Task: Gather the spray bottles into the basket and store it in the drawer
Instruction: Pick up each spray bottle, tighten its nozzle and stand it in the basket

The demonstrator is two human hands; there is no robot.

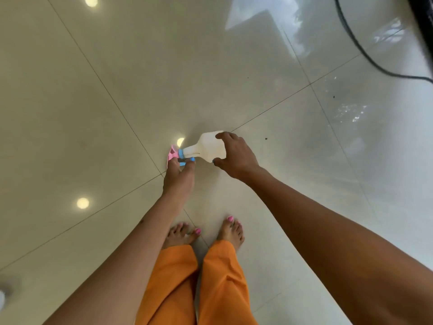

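Both hands on one white plastic spray bottle [207,147] with a pink trigger head [172,156] and blue collar [181,153], held sideways above the glossy beige tiled floor [117,90]. Nozzle end points left, base points right

Right hand [236,158] is clamped around the bottle's wide body, thumb on the near side, fingers over the far edge. Left hand [179,177] is closed on the trigger end, fingertips [192,159] at the blue trigger lever just under the collar

Can't tell if the bottle touches the floor or sits just above it

Person standing barefoot, orange trouser legs [199,282] at bottom centre, feet [230,232] just behind the bottle

Black cable [365,52] runs across the floor top right, well apart from the bottle
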